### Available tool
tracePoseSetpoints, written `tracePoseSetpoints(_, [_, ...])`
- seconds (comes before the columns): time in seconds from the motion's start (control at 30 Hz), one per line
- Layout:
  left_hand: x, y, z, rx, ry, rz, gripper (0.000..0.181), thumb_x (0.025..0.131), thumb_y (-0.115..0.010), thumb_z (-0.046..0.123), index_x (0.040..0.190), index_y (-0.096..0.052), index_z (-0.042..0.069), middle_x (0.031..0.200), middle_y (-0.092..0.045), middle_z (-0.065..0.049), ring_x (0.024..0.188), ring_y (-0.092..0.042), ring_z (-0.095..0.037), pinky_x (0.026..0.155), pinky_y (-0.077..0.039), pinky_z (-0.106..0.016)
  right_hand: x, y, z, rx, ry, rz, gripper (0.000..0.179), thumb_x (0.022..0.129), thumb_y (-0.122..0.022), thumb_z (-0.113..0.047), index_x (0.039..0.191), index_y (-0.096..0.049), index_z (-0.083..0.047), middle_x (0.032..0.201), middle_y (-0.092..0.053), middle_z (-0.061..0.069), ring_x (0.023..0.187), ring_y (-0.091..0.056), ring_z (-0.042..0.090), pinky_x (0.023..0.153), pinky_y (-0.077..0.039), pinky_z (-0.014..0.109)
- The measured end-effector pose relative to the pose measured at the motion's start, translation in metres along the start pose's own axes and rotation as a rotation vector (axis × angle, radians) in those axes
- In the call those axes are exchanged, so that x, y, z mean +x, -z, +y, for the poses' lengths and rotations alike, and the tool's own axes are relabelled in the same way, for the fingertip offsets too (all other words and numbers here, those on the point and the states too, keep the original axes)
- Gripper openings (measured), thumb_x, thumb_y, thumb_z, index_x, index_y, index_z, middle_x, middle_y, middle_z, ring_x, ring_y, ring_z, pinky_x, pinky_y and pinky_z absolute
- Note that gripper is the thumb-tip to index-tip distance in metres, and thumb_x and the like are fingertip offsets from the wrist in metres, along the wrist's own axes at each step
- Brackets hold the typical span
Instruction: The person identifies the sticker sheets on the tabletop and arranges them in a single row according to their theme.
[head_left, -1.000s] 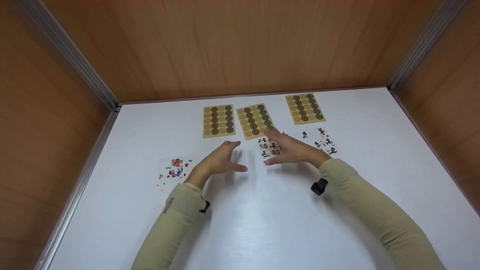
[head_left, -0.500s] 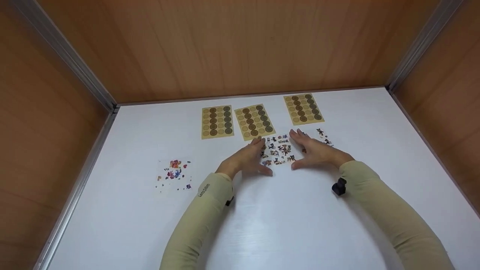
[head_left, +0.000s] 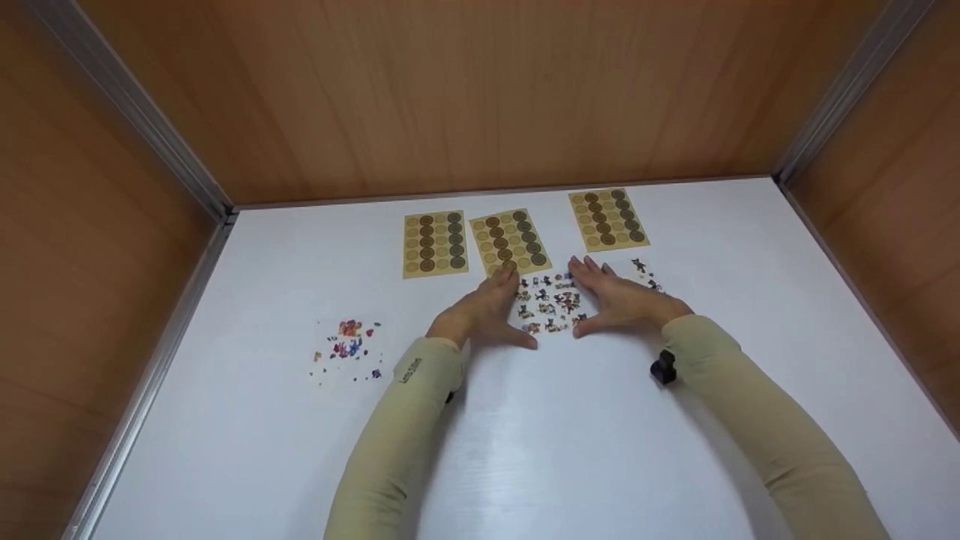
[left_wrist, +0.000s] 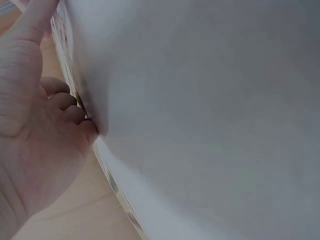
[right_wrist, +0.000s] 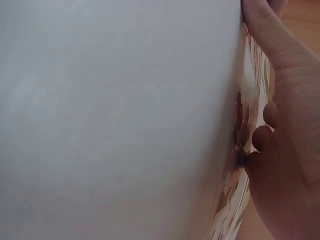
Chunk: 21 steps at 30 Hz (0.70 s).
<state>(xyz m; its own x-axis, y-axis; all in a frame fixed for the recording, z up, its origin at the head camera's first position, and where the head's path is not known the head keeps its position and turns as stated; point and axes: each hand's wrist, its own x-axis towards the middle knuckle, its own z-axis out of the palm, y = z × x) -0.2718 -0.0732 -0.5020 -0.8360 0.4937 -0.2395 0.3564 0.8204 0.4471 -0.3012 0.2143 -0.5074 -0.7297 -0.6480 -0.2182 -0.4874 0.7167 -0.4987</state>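
Left hand (head_left: 480, 313), nearer than a second ago, flanks sticker sheet (head_left: 551, 301) opposite right hand (head_left: 622, 301) | both spread, unclenched | seemingly positioning it

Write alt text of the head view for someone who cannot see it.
A person's left hand and right hand flank a sheet of small printed figures on a white table. Three tan sheets of circles lie behind; one colourful sheet lies left, another sheet shows beyond the right hand.

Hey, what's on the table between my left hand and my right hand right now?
In the head view, a sheet of small printed figures lies between your left hand and right hand.
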Motion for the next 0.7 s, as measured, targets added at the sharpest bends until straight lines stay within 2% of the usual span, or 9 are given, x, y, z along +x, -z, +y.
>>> tracePoseSetpoints(0.13, [0.0040, 0.0020, -0.0001, 0.076, -0.001, -0.024, 0.144, 0.064, -0.078, 0.078, 0.163, -0.002, 0.007, 0.170, 0.007, -0.010, 0.155, 0.005, -0.026, 0.125, -0.006, -0.039, 0.0020, 0.0033, -0.0014, -0.059, 0.019, -0.024, 0.127, 0.077, -0.075, -0.068, 0.163, -0.003, -0.008, 0.169, 0.004, 0.011, 0.154, 0.008, 0.027, 0.124, 0.004, 0.049])
tracePoseSetpoints(0.2, [0.0049, 0.0027, 0.0013, 0.093, 0.010, -0.034, 0.145, 0.063, -0.077, 0.078, 0.163, -0.001, 0.007, 0.169, 0.009, -0.009, 0.155, 0.006, -0.026, 0.125, -0.006, -0.039, 0.0019, 0.0050, -0.0020, -0.056, 0.015, -0.033, 0.127, 0.077, -0.075, -0.068, 0.163, -0.003, -0.008, 0.169, 0.005, 0.010, 0.154, 0.009, 0.027, 0.124, 0.004, 0.050])
tracePoseSetpoints(0.47, [0.0049, 0.0056, 0.0090, 0.105, 0.014, -0.030, 0.147, 0.060, -0.077, 0.078, 0.163, -0.001, 0.005, 0.169, 0.010, -0.011, 0.155, 0.007, -0.026, 0.125, -0.005, -0.039, -0.0001, 0.0060, 0.0028, -0.079, -0.006, -0.007, 0.127, 0.074, -0.074, -0.072, 0.163, -0.006, -0.012, 0.169, 0.002, 0.009, 0.154, 0.008, 0.027, 0.124, 0.002, 0.052])
tracePoseSetpoints(0.7, [0.0013, 0.0055, 0.0075, 0.106, 0.032, -0.043, 0.146, 0.062, -0.079, 0.076, 0.163, -0.001, 0.005, 0.169, 0.009, -0.011, 0.155, 0.006, -0.027, 0.125, -0.006, -0.039, 0.0028, 0.0006, 0.0015, -0.112, 0.012, -0.003, 0.126, 0.075, -0.071, -0.075, 0.163, -0.007, -0.012, 0.169, 0.000, 0.007, 0.154, 0.008, 0.026, 0.124, 0.001, 0.051])
